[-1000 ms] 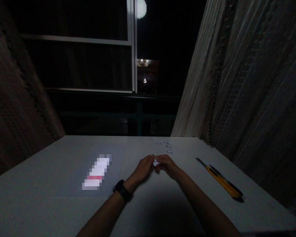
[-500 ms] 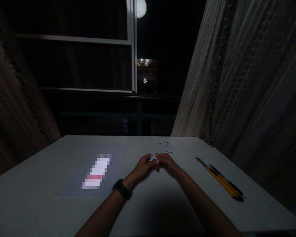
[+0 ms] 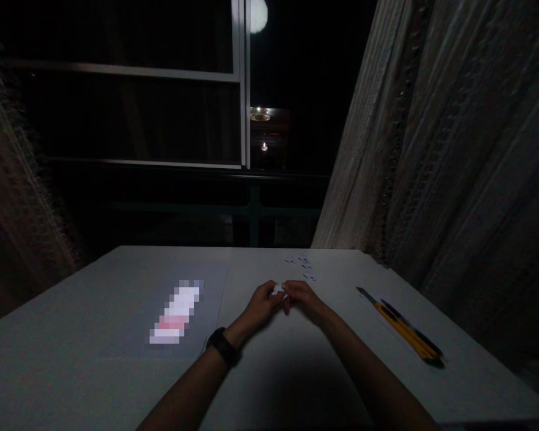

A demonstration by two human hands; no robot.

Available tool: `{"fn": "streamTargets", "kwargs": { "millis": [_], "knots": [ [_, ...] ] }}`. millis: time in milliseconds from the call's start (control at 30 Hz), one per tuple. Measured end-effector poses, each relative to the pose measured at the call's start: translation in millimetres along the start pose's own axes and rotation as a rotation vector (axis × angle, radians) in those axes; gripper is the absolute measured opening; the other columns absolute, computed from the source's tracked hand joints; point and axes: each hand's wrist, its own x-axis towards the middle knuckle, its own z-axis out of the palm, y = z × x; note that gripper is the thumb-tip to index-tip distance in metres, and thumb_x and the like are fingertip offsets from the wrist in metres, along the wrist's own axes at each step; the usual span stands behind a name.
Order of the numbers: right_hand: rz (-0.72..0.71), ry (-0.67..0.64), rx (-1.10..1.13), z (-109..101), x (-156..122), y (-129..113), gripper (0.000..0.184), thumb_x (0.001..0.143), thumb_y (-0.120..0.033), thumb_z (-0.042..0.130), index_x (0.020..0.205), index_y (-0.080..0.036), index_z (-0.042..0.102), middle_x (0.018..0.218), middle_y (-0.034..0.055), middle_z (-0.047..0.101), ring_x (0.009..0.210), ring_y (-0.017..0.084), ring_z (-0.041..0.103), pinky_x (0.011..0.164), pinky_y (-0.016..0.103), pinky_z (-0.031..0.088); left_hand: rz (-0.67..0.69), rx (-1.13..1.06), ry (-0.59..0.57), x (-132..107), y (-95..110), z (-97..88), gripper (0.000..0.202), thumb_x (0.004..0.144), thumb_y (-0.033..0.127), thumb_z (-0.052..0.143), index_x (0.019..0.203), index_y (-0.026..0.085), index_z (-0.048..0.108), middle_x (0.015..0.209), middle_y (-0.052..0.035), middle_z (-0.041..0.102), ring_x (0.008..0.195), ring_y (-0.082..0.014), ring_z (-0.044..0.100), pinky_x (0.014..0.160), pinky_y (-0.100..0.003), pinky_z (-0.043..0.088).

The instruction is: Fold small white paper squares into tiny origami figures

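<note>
Over the middle of the white table (image 3: 260, 383), a small piece of white paper (image 3: 278, 288) is pinched between both my hands. My left hand (image 3: 263, 301) grips its left side, with a dark watch on the wrist. From the right, my right hand (image 3: 303, 297) holds the other side with thumb and fingers close together. The fingers cover much of the paper, so its exact shape cannot be made out. Just beyond my right hand lie several small white paper pieces (image 3: 306, 267) with dark marks or shadows.
A yellow utility knife (image 3: 402, 329) with its blade out lies at the right, beside a dark slim tool (image 3: 413, 326). A large paper sheet (image 3: 135, 335) lies at the left, with a bright blurred-out patch on it. Curtains (image 3: 363, 131) and a dark window stand behind.
The paper between my fingers has shifted slightly, and the fingers have moved a little around it. Both hands keep nearly the same place. The left curtain has swung outward to the left.
</note>
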Motion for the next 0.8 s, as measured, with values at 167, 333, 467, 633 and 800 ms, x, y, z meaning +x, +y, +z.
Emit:
{"fn": "streamTargets", "kwargs": {
  "millis": [167, 333, 467, 633, 800],
  "knots": [
    [-0.029, 0.053, -0.046, 1.0, 1.9, 0.5, 0.033, 0.077, -0.044, 0.055, 0.064, -0.013, 0.057, 0.047, -0.0009, 0.055, 0.043, 0.011, 0.051, 0.049, 0.025, 0.039, 0.026, 0.019, -0.005, -1.4, 5.7, -0.8, 0.024, 0.070, 0.037, 0.057, 0.068, 0.014, 0.052, 0.059, 0.0010, 0.051, 0.055, -0.0104, 0.043, 0.052, -0.022, 0.031],
    [-0.047, 0.117, -0.075, 3.9, 2.6, 1.4, 0.035, 0.076, -0.044, 0.056, 0.058, -0.014, 0.054, 0.045, -0.0012, 0.055, 0.043, 0.011, 0.051, 0.050, 0.024, 0.040, 0.003, -0.062, -0.032, -0.5, 3.8, -1.4, 0.028, 0.071, 0.043, 0.056, 0.071, 0.015, 0.052, 0.063, 0.0001, 0.052, 0.057, -0.0107, 0.046, 0.053, -0.022, 0.033],
    [-0.055, 0.129, -0.086, 7.9, 3.0, 2.6, 0.038, 0.076, -0.047, 0.055, 0.058, -0.014, 0.053, 0.044, -0.0015, 0.054, 0.042, 0.011, 0.050, 0.048, 0.024, 0.038, -0.010, -0.003, -0.003, 2.1, -3.6, -2.6, 0.040, 0.080, 0.052, 0.039, 0.069, 0.015, 0.051, 0.055, 0.0014, 0.048, 0.051, -0.0101, 0.041, 0.050, -0.023, 0.031],
    [-0.060, 0.143, -0.108, 13.7, 2.3, -0.8, 0.040, 0.077, -0.050, 0.053, 0.058, -0.014, 0.053, 0.045, -0.0012, 0.054, 0.044, 0.011, 0.049, 0.049, 0.024, 0.039, 0.070, 0.116, 0.069, 2.1, -4.0, -3.5, 0.038, 0.082, 0.050, 0.036, 0.069, 0.016, 0.050, 0.059, 0.0008, 0.050, 0.056, -0.0118, 0.045, 0.056, -0.024, 0.035],
    [-0.059, 0.158, -0.048, 20.6, 1.0, -3.1, 0.039, 0.076, -0.049, 0.054, 0.060, -0.014, 0.055, 0.047, -0.0007, 0.054, 0.046, 0.011, 0.049, 0.051, 0.024, 0.039, 0.092, 0.135, 0.090, 1.9, 0.0, -3.1, 0.040, 0.083, 0.050, 0.036, 0.064, 0.017, 0.049, 0.055, 0.0012, 0.049, 0.055, -0.0125, 0.045, 0.056, -0.024, 0.035]
  ]
}}
